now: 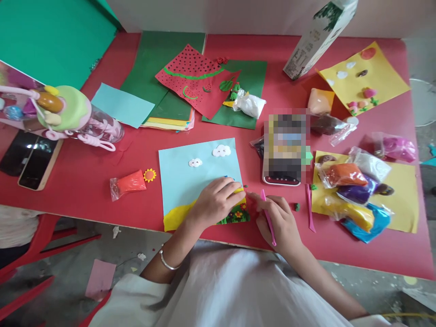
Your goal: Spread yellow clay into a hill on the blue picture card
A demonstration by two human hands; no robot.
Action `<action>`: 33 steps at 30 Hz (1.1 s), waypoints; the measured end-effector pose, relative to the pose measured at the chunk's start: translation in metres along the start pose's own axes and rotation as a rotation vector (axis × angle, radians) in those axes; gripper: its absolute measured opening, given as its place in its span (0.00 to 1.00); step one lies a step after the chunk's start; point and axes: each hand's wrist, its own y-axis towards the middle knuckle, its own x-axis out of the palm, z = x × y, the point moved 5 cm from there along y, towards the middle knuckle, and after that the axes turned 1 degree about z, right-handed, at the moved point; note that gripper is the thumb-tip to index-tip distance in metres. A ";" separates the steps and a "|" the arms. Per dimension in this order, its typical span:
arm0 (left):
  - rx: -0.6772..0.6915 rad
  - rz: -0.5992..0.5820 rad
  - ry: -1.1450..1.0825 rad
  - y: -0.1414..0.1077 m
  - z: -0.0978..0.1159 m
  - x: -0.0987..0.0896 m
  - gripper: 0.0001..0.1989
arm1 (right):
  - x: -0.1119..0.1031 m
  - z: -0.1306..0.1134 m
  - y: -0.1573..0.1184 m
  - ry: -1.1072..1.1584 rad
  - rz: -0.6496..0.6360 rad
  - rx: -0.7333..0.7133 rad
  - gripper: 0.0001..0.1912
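A light-blue paper [195, 186] lies before me with two white clay clouds [221, 151], a yellow clay strip [179, 215] and dark green clay with small red flowers [239, 213]. Across its lower right rests my left hand [218, 200], fingers loosely bent over the paper; what lies under the fingertips is hidden. Just right of the sheet, my right hand [279, 222] is closed around a pink clay modelling tool [269, 220], its index finger pointing toward the paper's edge. A tiny green clay bit [245, 185] sits near both hands.
A phone [282, 178] stands beyond my right hand. Another pink tool [309, 211] and several clay packets [357, 200] lie to the right. An orange clay packet [128, 185] and clay sun [150, 175] lie left. A tall carton [316, 41] and bottle [105, 127] stand farther back.
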 end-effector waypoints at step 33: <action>0.032 0.097 0.028 0.003 0.003 -0.009 0.08 | -0.004 -0.002 -0.001 0.048 0.016 -0.053 0.16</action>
